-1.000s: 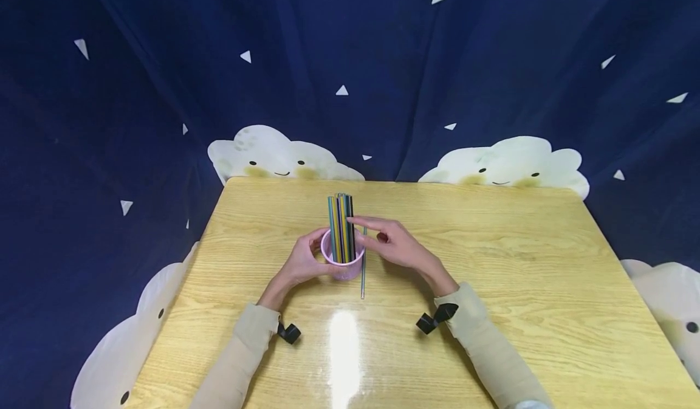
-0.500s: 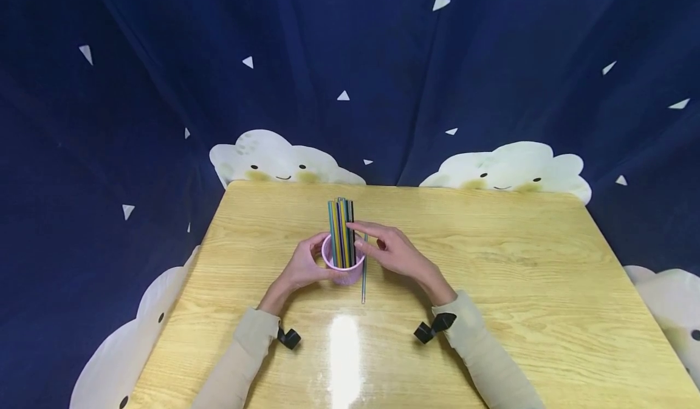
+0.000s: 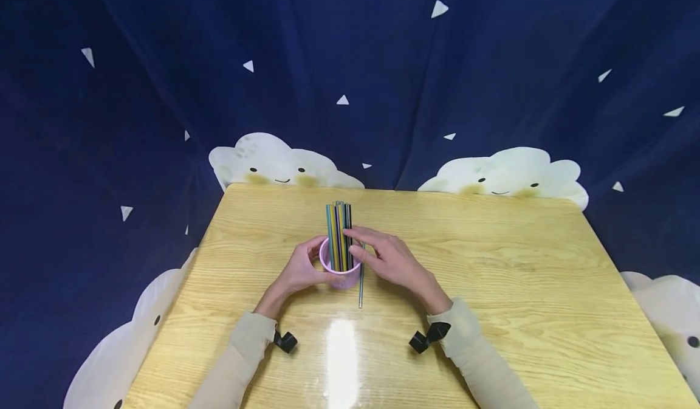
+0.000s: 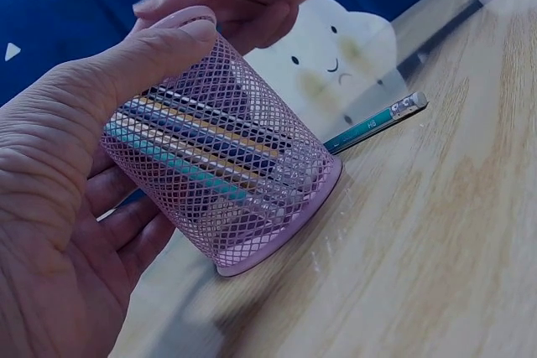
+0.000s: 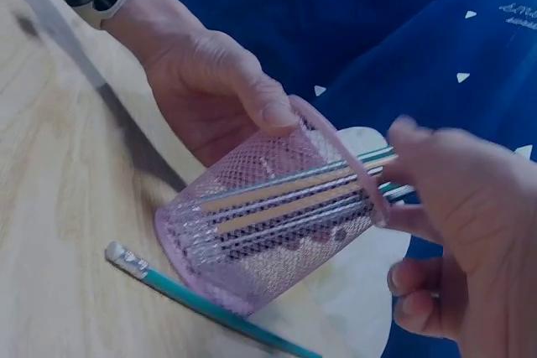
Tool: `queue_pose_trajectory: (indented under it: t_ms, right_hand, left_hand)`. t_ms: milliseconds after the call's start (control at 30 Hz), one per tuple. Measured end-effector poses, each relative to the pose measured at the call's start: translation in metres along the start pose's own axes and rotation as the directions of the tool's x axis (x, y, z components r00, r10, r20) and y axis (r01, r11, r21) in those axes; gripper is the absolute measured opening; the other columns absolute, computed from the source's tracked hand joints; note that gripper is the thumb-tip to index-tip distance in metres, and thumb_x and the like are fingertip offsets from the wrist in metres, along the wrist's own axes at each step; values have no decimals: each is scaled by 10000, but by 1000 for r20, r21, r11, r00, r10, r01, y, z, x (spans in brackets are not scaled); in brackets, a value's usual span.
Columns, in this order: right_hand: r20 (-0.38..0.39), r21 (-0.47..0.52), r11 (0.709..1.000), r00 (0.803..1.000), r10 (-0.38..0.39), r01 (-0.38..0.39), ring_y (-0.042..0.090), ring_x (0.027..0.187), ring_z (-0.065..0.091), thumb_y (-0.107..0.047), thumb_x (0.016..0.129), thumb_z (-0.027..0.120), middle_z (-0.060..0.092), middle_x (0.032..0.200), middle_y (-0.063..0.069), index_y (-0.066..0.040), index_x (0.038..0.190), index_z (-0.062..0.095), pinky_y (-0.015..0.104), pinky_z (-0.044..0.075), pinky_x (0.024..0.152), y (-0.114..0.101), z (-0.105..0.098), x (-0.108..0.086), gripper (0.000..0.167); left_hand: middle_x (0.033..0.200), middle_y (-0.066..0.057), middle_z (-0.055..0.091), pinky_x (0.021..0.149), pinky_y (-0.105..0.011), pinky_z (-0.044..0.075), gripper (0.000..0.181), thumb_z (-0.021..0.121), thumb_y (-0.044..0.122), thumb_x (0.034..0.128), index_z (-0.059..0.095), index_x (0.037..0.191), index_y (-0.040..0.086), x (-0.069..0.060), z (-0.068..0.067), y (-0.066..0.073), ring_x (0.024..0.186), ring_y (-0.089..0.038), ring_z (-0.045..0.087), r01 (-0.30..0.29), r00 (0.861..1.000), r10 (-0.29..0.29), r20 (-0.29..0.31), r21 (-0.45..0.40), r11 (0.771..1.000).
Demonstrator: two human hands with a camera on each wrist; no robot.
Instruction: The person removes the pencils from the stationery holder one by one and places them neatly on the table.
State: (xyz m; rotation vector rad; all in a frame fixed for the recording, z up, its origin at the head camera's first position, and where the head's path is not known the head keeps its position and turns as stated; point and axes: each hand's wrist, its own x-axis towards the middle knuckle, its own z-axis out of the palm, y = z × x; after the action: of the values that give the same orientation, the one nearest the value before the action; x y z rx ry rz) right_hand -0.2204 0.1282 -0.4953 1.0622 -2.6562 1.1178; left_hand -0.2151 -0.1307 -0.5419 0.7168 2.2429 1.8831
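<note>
A pink mesh pencil cup [image 3: 346, 282] holds a bundle of pencils [image 3: 339, 239] in teal, yellow, dark blue and black, standing well above its rim. From the left, my left hand [image 3: 302, 268] grips the cup, with the thumb along the near side of the rim and the fingers around the far side. My right hand [image 3: 395, 262] reaches in from the right; its index finger and thumb are extended and touch the right side of the bundle. Its other fingers are bent and hold nothing visible. A single teal pencil [image 5: 201, 300] with an eraser end lies on the table beside the cup.
Everything stands on a light wood-grain table [image 3: 492, 312], with a bright glare patch in front of the cup. Behind hangs a dark blue curtain [image 3: 350, 44] with white clouds and triangles. Each sleeve carries a black wrist camera [image 3: 420, 341].
My right index finger and thumb have shifted slightly left against the pencils. The left hand keeps its grip on the cup. The whole head view has drifted a little.
</note>
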Motion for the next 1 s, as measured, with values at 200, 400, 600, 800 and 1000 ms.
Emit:
queue_pose_trajectory:
  t_ms: [200, 400, 600, 800, 1000]
  right_hand:
    - [26, 96, 994, 999, 43, -46, 91, 928, 622, -385, 1091, 548, 568, 1527, -19, -290, 1504, 577, 323, 555, 784, 4, 4, -2, 424]
    - [-6, 124, 991, 999, 49, -48, 60, 550, 385, -356, 1083, 571, 637, 1440, -13, -270, 1476, 608, 265, 413, 531, 6, 4, 0, 403]
    - [-28, 121, 991, 998, 52, -48, 88, 706, 510, -363, 1096, 539, 639, 1441, -31, -277, 1456, 626, 288, 492, 683, 4, 2, 0, 381]
    - [-38, 116, 992, 998, 52, -47, 163, 1046, 614, -355, 1102, 526, 631, 1459, -11, -245, 1453, 632, 368, 544, 880, 2, -1, -1, 382]
    - [-86, 100, 995, 996, 14, -6, 99, 855, 599, -302, 1071, 606, 645, 1443, 22, -191, 1420, 663, 318, 539, 767, 1, -5, -1, 371]
  left_hand:
    - [1340, -91, 686, 1069, -354, 523, 812, 960, 53, 690, 608, 1421, 81, 0, 1, -4, 1191, -237, 647, 5, 1000, -5, 4, -1, 1000]
    - [1314, -77, 699, 1070, -354, 523, 826, 973, 45, 656, 618, 1401, 80, 0, 0, -5, 1173, -229, 659, 14, 1000, -14, -9, -6, 1000]
    - [1345, -70, 687, 1083, -343, 509, 839, 967, 61, 668, 607, 1425, 92, 2, -1, -4, 1210, -245, 644, 20, 1000, -20, -8, -2, 1000]
    - [1351, -66, 685, 1095, -338, 500, 842, 969, 66, 668, 606, 1427, 92, 1, -1, -4, 1227, -251, 637, 34, 999, -34, -5, -3, 999]
    - [1333, -74, 693, 1088, -375, 509, 839, 971, 61, 653, 615, 1412, 85, 1, -1, -5, 1207, -244, 645, 25, 1000, -25, -8, -9, 1000]
